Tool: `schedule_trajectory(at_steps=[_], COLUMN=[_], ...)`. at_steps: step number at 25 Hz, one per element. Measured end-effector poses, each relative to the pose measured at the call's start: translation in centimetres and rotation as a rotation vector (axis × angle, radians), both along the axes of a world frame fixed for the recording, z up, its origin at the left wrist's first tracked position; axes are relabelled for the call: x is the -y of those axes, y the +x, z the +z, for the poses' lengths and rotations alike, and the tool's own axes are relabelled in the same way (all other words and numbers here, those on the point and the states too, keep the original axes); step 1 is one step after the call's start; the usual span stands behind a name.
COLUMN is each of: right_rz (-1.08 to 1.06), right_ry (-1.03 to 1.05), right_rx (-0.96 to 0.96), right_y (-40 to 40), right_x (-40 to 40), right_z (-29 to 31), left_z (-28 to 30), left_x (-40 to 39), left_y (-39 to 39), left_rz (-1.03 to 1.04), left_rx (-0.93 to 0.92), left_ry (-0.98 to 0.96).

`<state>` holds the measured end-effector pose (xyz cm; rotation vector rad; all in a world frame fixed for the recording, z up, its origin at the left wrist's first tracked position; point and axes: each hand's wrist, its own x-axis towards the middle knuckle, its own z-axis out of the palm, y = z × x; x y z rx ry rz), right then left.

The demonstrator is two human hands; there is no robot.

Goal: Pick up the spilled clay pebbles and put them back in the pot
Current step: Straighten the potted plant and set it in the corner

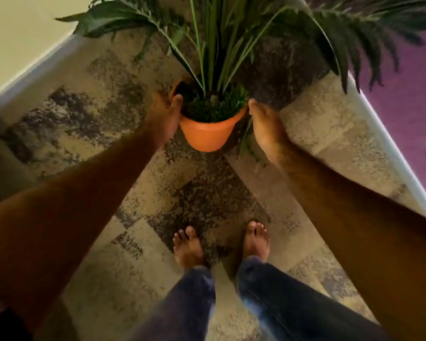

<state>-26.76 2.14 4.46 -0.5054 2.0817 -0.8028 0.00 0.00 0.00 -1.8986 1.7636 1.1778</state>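
An orange pot point(208, 135) holding a green plant point(217, 104) with long fronds sits low in front of me, tilted toward the camera. My left hand point(166, 114) grips the pot's left rim, its thumb hooked over the edge. My right hand point(262, 124) lies straight along the pot's right side, and only its tip touches the rim. A dark gap shows between that palm and the pot wall. I cannot make out any clay pebbles on the mottled carpet. Whether the pot rests on the floor or is lifted is unclear.
A beige and grey patterned carpet point(138, 242) covers the floor. My bare feet point(187, 247) stand just behind the pot. A pale wall with a white skirting board point(35, 67) runs at the left, and a purple wall point(408, 99) at the right. Fronds overhang both sides.
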Motion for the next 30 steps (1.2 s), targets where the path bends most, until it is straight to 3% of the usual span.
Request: schedule_trajectory(at_steps=[1, 3, 4, 6, 7, 10, 12, 13, 15, 18, 21, 30], right_rz=[-0.098, -0.287, -0.349, -0.444, -0.502, -0.577, -0.581, -0.591, -0.627, -0.676, -0.675, -0.705], right_ry=[-0.029, -0.047, -0.048, -0.070, -0.097, -0.143, -0.195, -0.218, -0.260, -0.293, -0.305, -0.329], right_rx=[0.015, 0.074, 0.090, 0.131, 0.154, 0.119, 0.091, 0.093, 0.105, 0.170, 0.270, 0.369], right_y=[0.1, 0.5, 1.1, 2.1, 2.6, 3.5, 3.6, 3.7, 4.0, 4.1, 4.0, 4.1], right_x=[1.2, 3.2, 3.9, 4.8, 4.9, 4.9, 4.7, 4.7, 4.8, 5.1, 4.9, 5.0], right_z=[-0.9, -2.5, -3.4, -4.8, -5.6, -6.9, -7.8, -8.2, -8.6, -9.1, -8.7, -8.2], left_z=[-1.8, -6.3, -8.0, -10.9, -11.4, -14.5, -13.0, -11.1, -6.6, -4.4, -3.9, -4.3], left_x=[-5.4, -14.0, -15.6, -15.5, -16.1, -18.7, -8.3, -0.8, 12.3, 13.4, 11.5, 12.0], left_y=[1.9, 4.7, 4.5, 5.1, 5.6, 6.4, 3.5, 1.3, -5.2, -7.4, -7.4, -7.3], left_rz=[-0.216, -0.188, 0.014, 0.183, 0.141, 0.142, 0.358, 0.347, 0.257, 0.247, 0.373, 0.416], left_rx=[0.151, 0.204, 0.140, -0.001, 0.033, -0.200, -0.361, -0.383, -0.333, -0.538, -0.678, -0.703], left_ry=[0.059, 0.173, 0.264, 0.242, 0.162, 0.046, 0.223, 0.252, -0.022, -0.058, -0.042, -0.032])
